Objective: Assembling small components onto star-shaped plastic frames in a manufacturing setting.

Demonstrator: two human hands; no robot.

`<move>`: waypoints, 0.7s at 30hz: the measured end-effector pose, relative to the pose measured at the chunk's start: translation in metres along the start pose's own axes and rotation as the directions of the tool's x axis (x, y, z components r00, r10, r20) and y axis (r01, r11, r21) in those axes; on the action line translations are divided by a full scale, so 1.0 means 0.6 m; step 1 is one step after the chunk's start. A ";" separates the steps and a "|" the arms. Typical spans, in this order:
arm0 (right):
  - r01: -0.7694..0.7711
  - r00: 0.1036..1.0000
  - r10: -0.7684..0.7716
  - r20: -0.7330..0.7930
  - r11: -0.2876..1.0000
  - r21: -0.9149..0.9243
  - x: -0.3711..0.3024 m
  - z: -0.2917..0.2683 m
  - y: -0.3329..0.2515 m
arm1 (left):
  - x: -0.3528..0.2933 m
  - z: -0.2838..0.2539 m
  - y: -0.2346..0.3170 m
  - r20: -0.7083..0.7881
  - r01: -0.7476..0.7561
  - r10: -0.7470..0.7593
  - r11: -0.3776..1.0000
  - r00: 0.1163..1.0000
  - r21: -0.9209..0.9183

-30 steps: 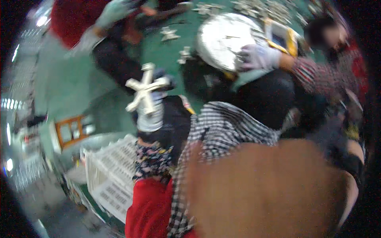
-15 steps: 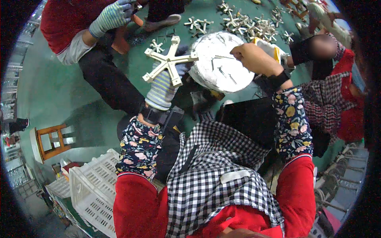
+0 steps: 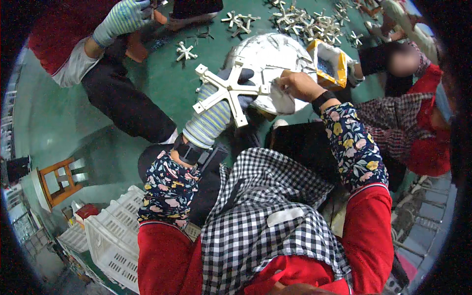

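My left hand [image 3: 211,118], in a striped knit glove, is closed on a white five-armed star base [image 3: 229,91] and holds it up, its arms spread toward me. Part of the hand is hidden behind the base. Just right of it, my bare right hand [image 3: 301,86] is above the round white work surface [image 3: 268,44], thumb and fingers pinched together. What they hold, if anything, is too small to make out. A few thin dark pieces lie on that surface, partly covered by the base and my right hand.
A yellow-edged open box [image 3: 340,69] stands right of the round surface. Several star bases [image 3: 305,22] lie heaped on the green floor beyond. Co-workers sit at left, one with a gloved hand [image 3: 123,22], and at right. White crates [image 3: 115,236] and a wooden stool [image 3: 60,182] are at left.
My left hand has moved right and nearer with the star base, which has turned and now overlaps the round surface. My right hand has drawn slightly left and nearer, uncovering the box.
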State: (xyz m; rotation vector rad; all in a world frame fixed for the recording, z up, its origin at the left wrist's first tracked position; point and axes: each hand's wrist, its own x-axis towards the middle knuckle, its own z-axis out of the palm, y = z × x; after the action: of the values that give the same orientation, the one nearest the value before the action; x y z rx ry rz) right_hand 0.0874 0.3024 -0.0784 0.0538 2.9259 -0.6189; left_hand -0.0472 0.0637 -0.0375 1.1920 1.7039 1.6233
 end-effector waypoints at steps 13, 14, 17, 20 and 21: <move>-0.079 0.989 0.095 -0.117 0.988 0.132 -0.016 -0.049 -0.024 | -0.014 -0.002 -0.013 0.172 0.376 -0.360 0.632 0.917 -0.678; -0.113 0.982 0.149 -0.114 0.955 0.273 -0.019 -0.066 -0.032 | -0.014 -0.001 -0.013 0.132 0.337 -0.326 0.723 0.936 -0.604; -0.156 0.960 0.278 -0.039 0.645 0.748 -0.031 -0.092 -0.072 | -0.021 0.002 -0.015 0.028 0.192 -0.194 0.927 0.981 -0.321; -0.028 0.966 0.236 -0.106 0.502 0.864 -0.028 -0.106 -0.115 | -0.032 0.005 -0.008 -0.034 0.044 -0.043 0.999 0.998 0.019; -0.051 0.957 0.279 -0.085 0.448 0.893 -0.028 -0.114 -0.134 | -0.030 0.009 -0.001 -0.030 0.099 -0.105 0.982 0.994 -0.162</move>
State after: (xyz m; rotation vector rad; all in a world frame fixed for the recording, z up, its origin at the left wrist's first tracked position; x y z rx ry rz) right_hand 0.0892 0.2563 0.0184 0.5521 2.3199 -2.1451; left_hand -0.0342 0.0514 -0.0427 0.9868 1.5959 1.6954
